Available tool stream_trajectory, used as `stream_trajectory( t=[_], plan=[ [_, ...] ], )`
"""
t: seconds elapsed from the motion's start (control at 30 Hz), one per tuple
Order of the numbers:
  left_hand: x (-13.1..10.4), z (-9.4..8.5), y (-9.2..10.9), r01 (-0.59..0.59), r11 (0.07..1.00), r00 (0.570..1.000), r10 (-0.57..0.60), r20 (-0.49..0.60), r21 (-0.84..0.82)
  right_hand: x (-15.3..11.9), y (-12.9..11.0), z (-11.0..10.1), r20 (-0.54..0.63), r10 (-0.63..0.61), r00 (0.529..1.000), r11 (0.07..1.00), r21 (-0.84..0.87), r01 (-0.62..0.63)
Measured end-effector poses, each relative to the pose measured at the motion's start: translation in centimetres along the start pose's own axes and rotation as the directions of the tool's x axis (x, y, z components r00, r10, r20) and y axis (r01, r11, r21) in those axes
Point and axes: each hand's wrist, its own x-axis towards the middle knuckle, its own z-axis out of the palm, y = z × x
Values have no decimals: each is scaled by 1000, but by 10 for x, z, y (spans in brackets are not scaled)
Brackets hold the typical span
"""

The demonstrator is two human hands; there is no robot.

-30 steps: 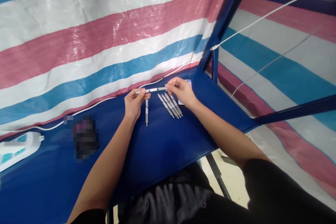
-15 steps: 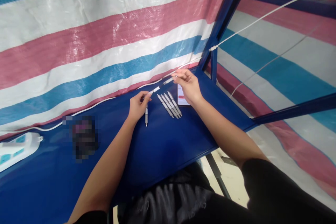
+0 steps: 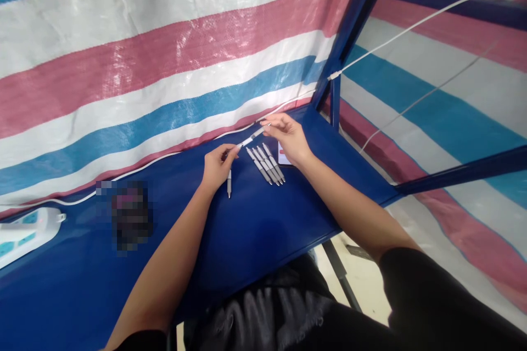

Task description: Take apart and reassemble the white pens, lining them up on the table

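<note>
The held pen slants lengthwise, grey end toward upper right.

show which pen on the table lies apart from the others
The lone pen partly hidden by the left hand; the other four pens on the table lie side by side, further right.

Makeshift work booth, walled in red, white and blue striped sheeting, dark-blue frame at the corner, blue tabletop bearing a white power strip

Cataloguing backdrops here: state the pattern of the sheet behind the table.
The sheet has reddish, white and blue stripes, clearest in head view.
</note>
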Motion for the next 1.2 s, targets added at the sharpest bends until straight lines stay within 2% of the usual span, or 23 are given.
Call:
stream_trajectory(
  t=[0.2, 0.33, 0.5, 0.67, 0.83, 0.9, 1.03, 1.1, 1.2],
  plan=[
    [5, -6, -4, 75, 990, 996, -79, -28, -122, -3, -6, -1, 121, 93, 988, 994, -72, -84],
    [7, -9, -3, 117, 974, 993, -116, 13, -196, -2, -3, -3, 120, 105, 987, 994, -53, -99],
    [6, -8, -1, 111, 971, 991, -94, 90, -210, -2, 0, -2, 97, 114, 989, 993, -29, -112],
    [6, -5, -2, 102, 982, 991, -86, 107, -161, -1, -7, -5, 175, 92, 980, 993, -91, -76],
    [6, -6, -4, 106, 982, 991, -90, 102, -159, 0, -1, -8, 207, 71, 976, 954, -301, -5],
    [7, -7, -4, 110, 981, 991, -96, 93, -160, -1, -1, -8, 263, 102, 959, 928, -373, 4],
    [8, -7, -4, 122, 973, 991, -110, 74, -195, -6, -13, -6, 406, 89, 910, 926, -370, 74],
    [8, -8, -4, 131, 967, 991, -119, 66, -217, -9, -21, -5, 412, 108, 905, 891, -444, 96],
    [9, -8, -4, 139, 962, 990, -126, 68, -235, -14, -28, -3, 362, 215, 907, 793, -607, 54]
  ],
)
